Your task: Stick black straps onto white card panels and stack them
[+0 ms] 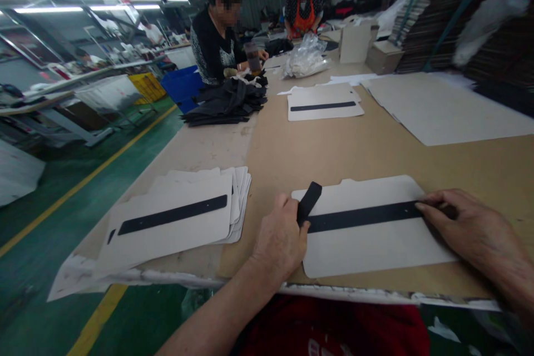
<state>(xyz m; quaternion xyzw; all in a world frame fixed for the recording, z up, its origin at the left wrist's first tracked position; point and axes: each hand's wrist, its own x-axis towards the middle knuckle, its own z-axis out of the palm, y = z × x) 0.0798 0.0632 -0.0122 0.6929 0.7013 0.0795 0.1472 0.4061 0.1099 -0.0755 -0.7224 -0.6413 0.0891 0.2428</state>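
A pale board (pixel 367 253) with rounded corners lies in front of me at the table's near edge. Along its middle runs a long black strip (pixel 362 217). My right hand (pixel 467 225) pinches the strip's right end between thumb and fingers, over the board's right side. At the board's left edge, my left hand (pixel 281 233) is closed round a short black piece (pixel 309 201) that sticks up at a slant. Whether this piece is separate from the long strip or its bent end, I cannot tell. My left fingers partly hide the strip's left end.
To the left lies a fanned stack of pale boards (pixel 179 239) with a black strip on top. Another stripped board (pixel 325 111) lies farther back, beside large pale sheets (pixel 442 108). Black fabric pieces (pixel 229 100) and a plastic bag (pixel 306 58) sit near two co-workers.
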